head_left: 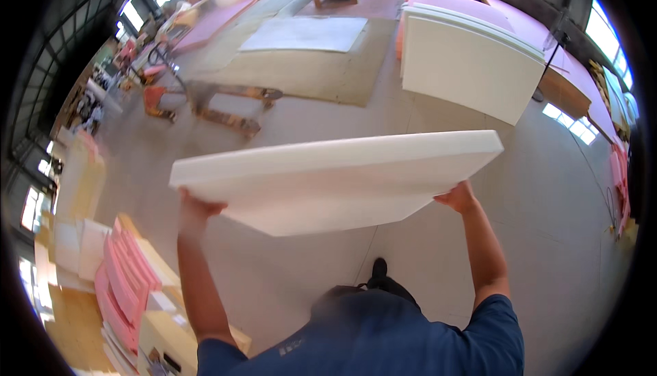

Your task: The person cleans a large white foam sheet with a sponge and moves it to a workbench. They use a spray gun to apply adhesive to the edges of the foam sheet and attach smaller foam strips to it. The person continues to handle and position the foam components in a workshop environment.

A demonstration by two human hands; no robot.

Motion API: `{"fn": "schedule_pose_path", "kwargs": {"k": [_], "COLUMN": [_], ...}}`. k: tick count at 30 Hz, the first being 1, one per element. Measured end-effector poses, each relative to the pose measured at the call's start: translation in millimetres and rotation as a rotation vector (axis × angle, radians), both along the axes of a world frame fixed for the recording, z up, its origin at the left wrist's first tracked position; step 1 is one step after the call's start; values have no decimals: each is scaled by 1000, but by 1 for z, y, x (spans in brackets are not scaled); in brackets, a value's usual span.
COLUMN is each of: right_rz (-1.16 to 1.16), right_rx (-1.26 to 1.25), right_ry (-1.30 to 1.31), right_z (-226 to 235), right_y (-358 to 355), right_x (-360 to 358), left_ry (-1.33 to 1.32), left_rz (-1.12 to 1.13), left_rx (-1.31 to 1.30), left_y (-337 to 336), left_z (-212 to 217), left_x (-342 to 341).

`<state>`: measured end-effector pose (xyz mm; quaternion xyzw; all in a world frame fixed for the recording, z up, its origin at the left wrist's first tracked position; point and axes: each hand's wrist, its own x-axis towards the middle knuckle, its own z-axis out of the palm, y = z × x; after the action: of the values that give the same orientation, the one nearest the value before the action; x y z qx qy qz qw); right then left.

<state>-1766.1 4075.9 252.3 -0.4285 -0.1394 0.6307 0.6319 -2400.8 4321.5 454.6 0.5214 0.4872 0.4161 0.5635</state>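
A thick white foam slab (328, 188) is held up in front of me, above the floor, with its long edge running left to right. My left hand (200, 205) grips its left end, the thumb lying against the near face. At the right end, my right hand (457, 198) is closed on the lower edge, thumb pressed to the face as well. The fingers behind and under the slab are hidden on both sides.
An orange pallet jack (226, 106) stands ahead on the left. Beyond it a white sheet (304, 34) lies on brown board. Large white panels (472, 61) stand upright at the far right. Pink and cream foam pieces (126, 273) are stacked at my near left.
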Motion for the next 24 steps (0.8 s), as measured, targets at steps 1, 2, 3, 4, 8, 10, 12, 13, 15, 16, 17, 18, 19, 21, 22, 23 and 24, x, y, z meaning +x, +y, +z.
{"fn": "schedule_pose_path", "kwargs": {"k": [1,2,3,4,8,10,12,13,15,16,17,18,19,21,22,23,24], "right_rz": [-14,-62,-104,-54,106,112,103,87,84,78,71,60,54,74,32,21,13], "right_rx": [-28,-118,-210,-223,-134,-114,-105,-95,-81,-48,-6,359,720,1172,1058,1066,1076], "right_ry": [49,22,-5,-52,-232,-275,-299,-302,-250,-202,-166,-299,-426,-499,-354,-421,-474], "right_z": [-2,-8,-13,1,27,18,26,38,46,48,54,42,23,13,17,14,8], "right_y": [33,69,107,147,266,315,361,387,412,431,460,478,493,527,541,552,567], "right_x": [-4,0,1,-10,-10,-1,-4,-12,-13,2,36,62,87,119,109,119,129], "left_ry": [-44,-85,-120,-134,-27,0,26,98,-71,-135,-255,-346,-444,-519,-505,-507,-848], "left_rz": [78,86,101,83,258,309,324,347,410,380,156,76,-3,-38,-148,-265,-252], "left_rx": [61,57,50,-5,60,79,133,39,168,227,291,299,304,308,364,416,160], "left_y": [18,35,52,63,129,169,210,229,270,301,330,352,373,412,433,453,477], "left_z": [-6,-12,-20,-18,-36,-61,-76,-68,-77,-82,-73,-56,-39,-15,-1,0,-12], "left_x": [-6,-21,-38,-57,-66,-74,-72,-72,-72,-74,-54,-26,0,45,59,75,77]}}
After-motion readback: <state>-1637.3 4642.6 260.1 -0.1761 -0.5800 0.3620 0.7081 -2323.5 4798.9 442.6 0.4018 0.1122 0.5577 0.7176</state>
